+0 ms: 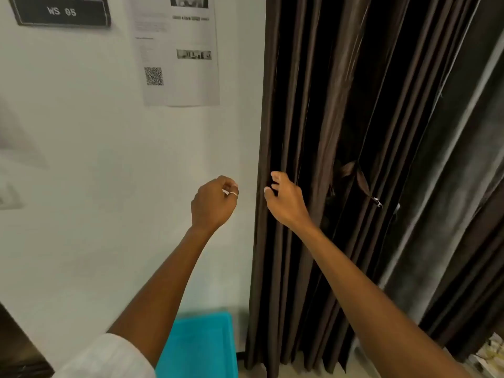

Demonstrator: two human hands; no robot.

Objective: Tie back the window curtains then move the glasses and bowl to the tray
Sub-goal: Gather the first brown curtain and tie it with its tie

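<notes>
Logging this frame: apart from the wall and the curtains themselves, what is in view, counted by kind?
Hands: 2 (left hand, right hand)
Wall sign: 1
Printed sheet: 1
Teal tray: 1
Tie-back strap: 1
Total: 6
</notes>
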